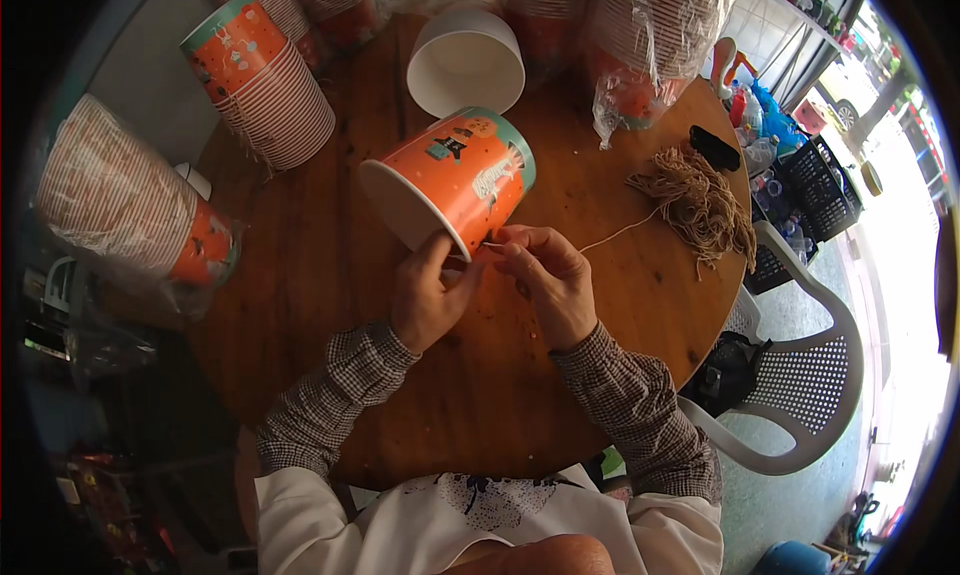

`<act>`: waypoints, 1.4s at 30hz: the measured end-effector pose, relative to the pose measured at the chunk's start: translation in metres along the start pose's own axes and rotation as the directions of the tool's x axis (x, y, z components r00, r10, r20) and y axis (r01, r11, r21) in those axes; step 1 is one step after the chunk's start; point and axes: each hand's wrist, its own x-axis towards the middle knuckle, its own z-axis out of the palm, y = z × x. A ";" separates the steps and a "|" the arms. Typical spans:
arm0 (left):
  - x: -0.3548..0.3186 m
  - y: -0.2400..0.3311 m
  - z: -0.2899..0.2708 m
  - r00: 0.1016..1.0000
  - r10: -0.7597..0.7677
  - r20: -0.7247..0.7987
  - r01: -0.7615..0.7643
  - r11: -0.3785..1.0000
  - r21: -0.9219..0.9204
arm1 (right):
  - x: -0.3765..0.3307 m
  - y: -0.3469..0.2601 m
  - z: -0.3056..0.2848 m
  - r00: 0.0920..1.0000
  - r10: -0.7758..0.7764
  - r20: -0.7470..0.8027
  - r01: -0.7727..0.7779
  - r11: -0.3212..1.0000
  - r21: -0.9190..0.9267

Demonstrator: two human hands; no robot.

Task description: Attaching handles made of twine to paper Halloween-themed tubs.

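An orange paper bucket with a green band and printed figures lies tilted over the table, its white rim toward the lower left. My left hand is closed on that rim, thumb and fingers gripping the edge. Close against the bucket's wall, my right hand pinches a thin pale cord. The cord trails from that hand to a loose heap of tan twine on the table's right side. A short bit of cord shows between my fingertips at the bucket.
Behind the held bucket a white open bucket rests on the round wooden table. Nested bucket stacks stand at left and back, some in clear plastic. A black object lies by the twine. A white plastic chair is at right.
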 end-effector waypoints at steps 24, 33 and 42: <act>-0.004 0.017 -0.011 0.995 -0.075 0.072 0.090 0.967 -0.240 | -0.008 -0.012 0.010 0.880 -0.467 0.084 0.422 0.689 -0.589; -0.007 0.018 -0.006 0.996 0.042 0.082 -0.033 0.993 -0.109 | -0.009 -0.014 0.012 0.872 -0.471 0.134 0.444 0.646 -0.621; -0.008 0.010 -0.009 0.995 0.022 0.101 -0.004 0.985 -0.171 | -0.007 -0.014 0.011 0.903 -0.408 0.132 0.400 0.688 -0.606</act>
